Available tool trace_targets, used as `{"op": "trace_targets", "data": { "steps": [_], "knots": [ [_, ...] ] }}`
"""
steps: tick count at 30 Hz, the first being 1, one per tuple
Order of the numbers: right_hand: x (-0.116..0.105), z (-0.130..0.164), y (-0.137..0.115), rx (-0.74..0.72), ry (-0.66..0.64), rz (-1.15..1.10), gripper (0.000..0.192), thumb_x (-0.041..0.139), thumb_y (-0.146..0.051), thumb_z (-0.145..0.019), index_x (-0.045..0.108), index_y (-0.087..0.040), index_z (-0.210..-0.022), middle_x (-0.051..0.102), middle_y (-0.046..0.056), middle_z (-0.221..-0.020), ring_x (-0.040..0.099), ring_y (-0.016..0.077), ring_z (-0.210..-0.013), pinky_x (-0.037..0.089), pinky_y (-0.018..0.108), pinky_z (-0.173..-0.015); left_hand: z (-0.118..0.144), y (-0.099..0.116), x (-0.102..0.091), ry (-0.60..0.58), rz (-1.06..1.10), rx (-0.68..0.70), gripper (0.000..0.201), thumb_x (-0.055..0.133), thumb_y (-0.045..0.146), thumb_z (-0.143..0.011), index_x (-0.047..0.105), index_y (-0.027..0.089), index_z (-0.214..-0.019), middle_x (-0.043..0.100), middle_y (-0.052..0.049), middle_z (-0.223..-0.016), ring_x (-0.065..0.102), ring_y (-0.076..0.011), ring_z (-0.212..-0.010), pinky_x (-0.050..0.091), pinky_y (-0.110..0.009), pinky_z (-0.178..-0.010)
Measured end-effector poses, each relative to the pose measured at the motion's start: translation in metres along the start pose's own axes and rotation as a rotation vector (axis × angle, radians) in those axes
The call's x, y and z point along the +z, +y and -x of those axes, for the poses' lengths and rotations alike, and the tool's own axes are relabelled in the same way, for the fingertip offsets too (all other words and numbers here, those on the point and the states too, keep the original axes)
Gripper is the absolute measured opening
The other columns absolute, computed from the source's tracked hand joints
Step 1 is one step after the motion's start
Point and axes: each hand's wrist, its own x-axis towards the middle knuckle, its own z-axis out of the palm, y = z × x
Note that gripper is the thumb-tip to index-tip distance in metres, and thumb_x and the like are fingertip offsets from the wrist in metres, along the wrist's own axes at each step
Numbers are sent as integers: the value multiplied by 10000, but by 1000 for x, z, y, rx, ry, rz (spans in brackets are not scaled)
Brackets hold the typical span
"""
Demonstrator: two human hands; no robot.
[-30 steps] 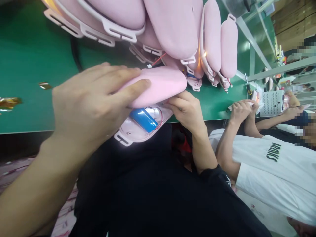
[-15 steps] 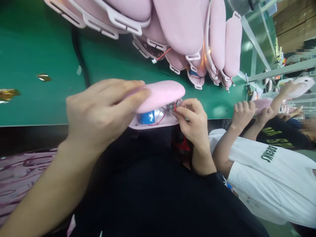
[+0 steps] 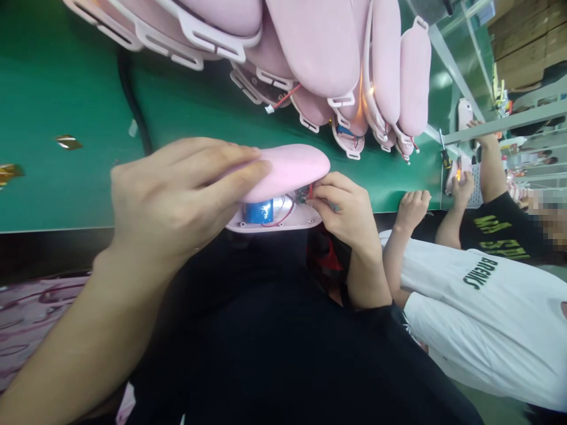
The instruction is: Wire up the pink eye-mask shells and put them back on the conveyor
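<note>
My left hand [image 3: 181, 195] is wrapped over one end of a pink plastic casing [image 3: 295, 168], whose two halves stand apart along the near side. Inside the lower half [image 3: 287, 223] sits a blue-wrapped battery [image 3: 259, 212], with a thin dark red wire curving beside it. At the casing's other end, my right hand [image 3: 348, 209] has thumb and fingers pinched together on a short red wire [image 3: 310, 190]. The fingertips partly hide the wire's end and the small parts around it.
Several similar pink casings [image 3: 319, 53] lie along the far side of the green table [image 3: 44, 200], some with loose wires and connectors. A black cable [image 3: 132, 103] and gold foil scraps [image 3: 68, 141] are at left. Co-workers, one in a white shirt [image 3: 447, 283], sit at right.
My hands and the casing keep nearly the same pose, with the view shifted slightly. At right, the co-worker in white no longer holds a pink piece, and the farther person's arms have moved.
</note>
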Motion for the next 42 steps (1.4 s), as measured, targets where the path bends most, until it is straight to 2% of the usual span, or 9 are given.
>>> {"op": "trace_targets", "data": {
  "steps": [6, 14, 22, 25, 28, 33, 37, 40, 42],
  "knots": [
    [1, -8, -8, 27, -35, 126, 226, 619, -168, -1047, 815, -232, -954, 779, 37, -1089, 722, 190, -1028, 583, 321, -912, 3, 0, 1, 2, 12, -32, 354, 610, 193, -1062, 728, 329, -1366, 772, 25, -1350, 763, -248, -1249, 683, -423, -990],
    [17, 14, -4, -232, 121, 229, 219, 593, -125, -1052, 786, -195, -1128, 805, 94, -1130, 743, 224, -1104, 629, 399, -1009, 5, 0, 4, 50, 8, 37, 431, 624, 104, -1030, 695, 316, -1399, 778, -5, -1320, 763, -255, -1236, 684, -398, -932],
    [22, 42, 13, -229, 266, 231, 173, 686, -304, -1022, 804, -290, -1146, 720, 69, -1188, 672, 248, -1207, 596, 491, -1088, 12, -5, -1, 3, 117, 133, 525, 656, 116, -1031, 648, 352, -1500, 773, -19, -1364, 743, -253, -1293, 676, -452, -1065],
    [30, 55, 22, -84, 466, 247, 545, 796, -673, -872, 756, -287, -1255, 616, 110, -1305, 612, 315, -1298, 561, 576, -1136, 7, -9, -4, -213, 115, 296, 608, 607, 162, -1025, 560, 384, -1589, 716, -46, -1480, 698, -297, -1376, 607, -553, -1187],
    [49, 59, 25, -99, 422, 235, 983, 784, -936, -680, 691, -227, -1354, 554, 192, -1488, 556, 372, -1431, 553, 581, -1167, 0, -10, -6, -414, 126, 389, 656, 632, 385, -947, 540, 486, -1589, 645, -32, -1577, 644, -423, -1425, 587, -697, -1151],
    [75, 49, 36, -285, 444, 181, 712, 771, -897, -741, 762, -266, -1071, 731, 94, -1113, 695, 240, -1000, 614, 419, -903, -15, -21, -4, -439, -104, 445, 937, 691, 612, -798, 337, 576, -1665, 632, -91, -1572, 633, -590, -1334, 564, -843, -981],
    [78, 53, 49, -268, 554, 169, 753, 784, -900, -684, 774, -311, -1152, 737, 89, -1177, 620, 369, -1323, 572, 557, -1095, -35, -25, 6, -484, -157, 548, 1028, 664, 477, -845, 198, 401, -1758, 729, -179, -1357, 756, -431, -1030, 671, -559, -769],
    [87, 88, 59, -155, 804, 60, 531, 792, -803, -676, 796, -374, -990, 736, 54, -1007, 695, 361, -1167, 629, 592, -1014, -50, 3, 33, -437, -185, 590, 1020, 710, 446, -859, 249, 318, -1759, 754, -193, -1295, 748, -384, -928, 666, -481, -725],
    [94, 119, 61, 124, 893, -158, 370, 779, -780, -651, 769, -432, -775, 682, 42, -823, 712, 346, -891, 657, 639, -848, -61, 41, 66, -432, -238, 560, 925, 771, 478, -887, 399, 264, -1707, 725, -241, -1368, 749, -388, -940, 671, -492, -769]
  ]
}}
